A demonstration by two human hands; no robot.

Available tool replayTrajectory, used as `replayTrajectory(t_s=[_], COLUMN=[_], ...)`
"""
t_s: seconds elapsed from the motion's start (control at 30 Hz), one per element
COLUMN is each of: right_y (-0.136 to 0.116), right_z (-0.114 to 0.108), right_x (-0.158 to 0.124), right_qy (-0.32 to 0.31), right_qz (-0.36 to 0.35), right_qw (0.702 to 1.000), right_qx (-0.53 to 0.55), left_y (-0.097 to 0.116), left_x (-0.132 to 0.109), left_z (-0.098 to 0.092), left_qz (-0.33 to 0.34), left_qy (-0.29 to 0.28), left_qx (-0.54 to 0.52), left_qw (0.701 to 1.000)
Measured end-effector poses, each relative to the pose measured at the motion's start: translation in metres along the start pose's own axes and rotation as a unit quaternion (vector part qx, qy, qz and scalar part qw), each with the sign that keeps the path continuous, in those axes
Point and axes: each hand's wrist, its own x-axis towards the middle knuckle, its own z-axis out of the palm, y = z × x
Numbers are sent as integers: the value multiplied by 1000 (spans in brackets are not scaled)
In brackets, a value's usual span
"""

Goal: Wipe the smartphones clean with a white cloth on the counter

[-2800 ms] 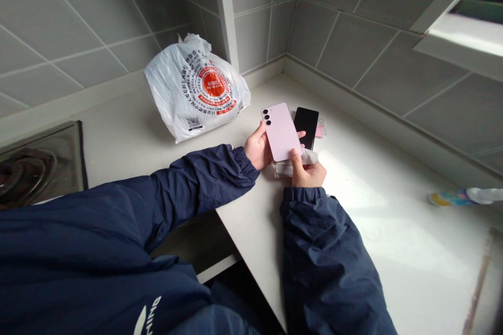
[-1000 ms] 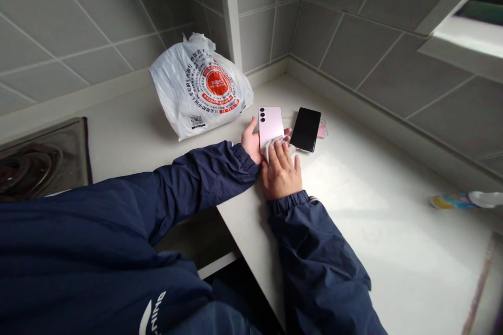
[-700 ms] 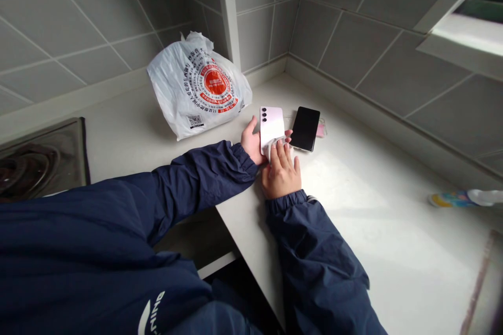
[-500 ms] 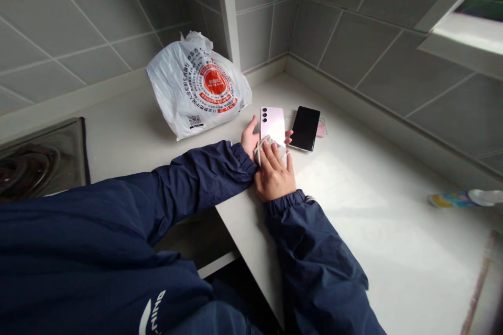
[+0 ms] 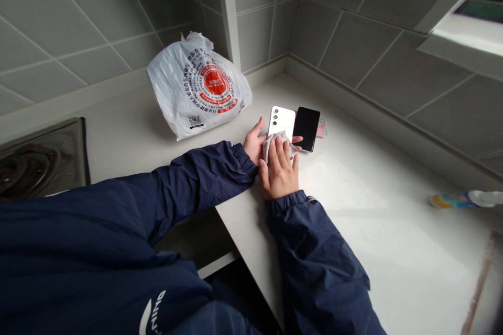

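Okay, my left hand (image 5: 254,145) is spread and holds the side of a pale phone (image 5: 281,119). The thumb sticks up near its edge, and the fingertips (image 5: 297,140) poke out past the far side. The phone lies with its back up, and I can see three round camera lenses at the top. My right hand (image 5: 280,172) is at the phone's 6 o'clock, with the fingers close together and pressed down on a white cloth (image 5: 273,145). The cloth covers the lower part of the phone. A black phone (image 5: 306,129) lies just beside the pale phone at 3 o'clock, and a small pink thing (image 5: 321,129) sits next to it. On the white counter (image 5: 353,230), a white plastic bag (image 5: 195,86) with a round red print sits at my hands' 11 o'clock. A metal stove top (image 5: 39,136) is at 9 o'clock, and a bottle (image 5: 451,200) lies far off at 3 o'clock.
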Motion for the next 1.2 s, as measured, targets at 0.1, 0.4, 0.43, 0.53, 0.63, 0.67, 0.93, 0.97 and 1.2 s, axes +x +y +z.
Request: replayTrajectory(t_s=[0.1, 0.4, 0.43, 0.53, 0.63, 0.67, 0.93, 0.97, 1.2], right_y=[0, 0, 0, 0, 2, 4, 11, 12, 22], right_z=[-4, -9, -9, -8, -7, -7, -13, -14, -13], right_x=[1, 3, 3, 4, 5, 5, 8, 9, 12], right_qy=[-1, 32, 37, 63, 85, 88, 90, 91, 149], right_qz=[-30, -26, -25, -24, -3, 7, 42, 47, 95], right_qw=[1000, 999, 999, 997, 995, 995, 994, 994, 984], right_qx=[-8, -24, -26, -33, -46, -50, -51, -49, -11], left_y=[-5, -14, -15, -16, -19, -20, -25, -24, -15], left_x=[-3, 0, 1, 3, 4, 4, 10, 10, 0], left_z=[8, 6, 6, 8, 11, 11, 1, 0, 10], left_qz=[-19, -52, -53, -44, -37, -39, -24, -19, -109], left_qy=[5, 21, 22, 22, 17, 14, -13, -12, 71], left_qx=[-11, -16, -21, -42, -49, -46, 18, 30, 111], left_qw=[1000, 998, 998, 998, 998, 998, 999, 999, 985])
